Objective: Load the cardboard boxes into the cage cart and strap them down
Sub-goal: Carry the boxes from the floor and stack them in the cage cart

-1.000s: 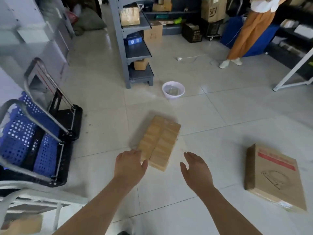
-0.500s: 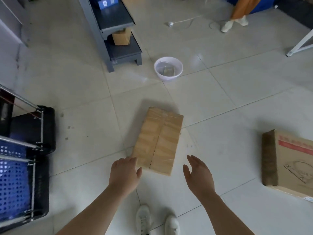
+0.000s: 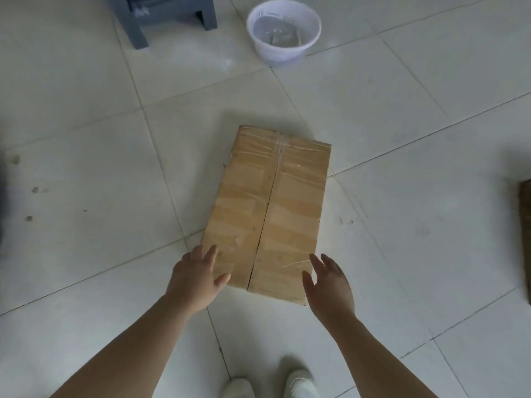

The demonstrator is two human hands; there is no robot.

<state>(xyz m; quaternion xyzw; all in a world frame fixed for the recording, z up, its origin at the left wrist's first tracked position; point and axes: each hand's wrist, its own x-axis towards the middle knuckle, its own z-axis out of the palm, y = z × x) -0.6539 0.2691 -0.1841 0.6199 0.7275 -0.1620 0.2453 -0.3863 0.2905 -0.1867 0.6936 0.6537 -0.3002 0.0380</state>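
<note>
Just at the near end of the cardboard box [image 3: 273,202], both hands are spread open with straight, relaxed fingers and grip nothing. The left hand [image 3: 196,278] lies over the near left corner, its thumb pointing across the top face; whether it presses on the cardboard I cannot tell. The right hand [image 3: 327,282] stands just beside the near right corner, palm turned inward toward the side edge, and contact there is unclear too. The box lies flat on the pale tiled floor [image 3: 86,139], its long sides running away from the person and tilted a little to the right. Bare tile surrounds all four edges, with wide room to the left and right. Its top is tan, split lengthwise by a centre seam between two flaps, and wrapped in glossy clear tape that wrinkles near the far end. White shoes [image 3: 298,383] show below, near the short edge. Well beyond the far edge sits a white basin [image 3: 283,54], and left of it the grey shelf foot [image 3: 138,27]. Another brown box [image 3: 525,239] barely enters at the right border, well apart.
</note>
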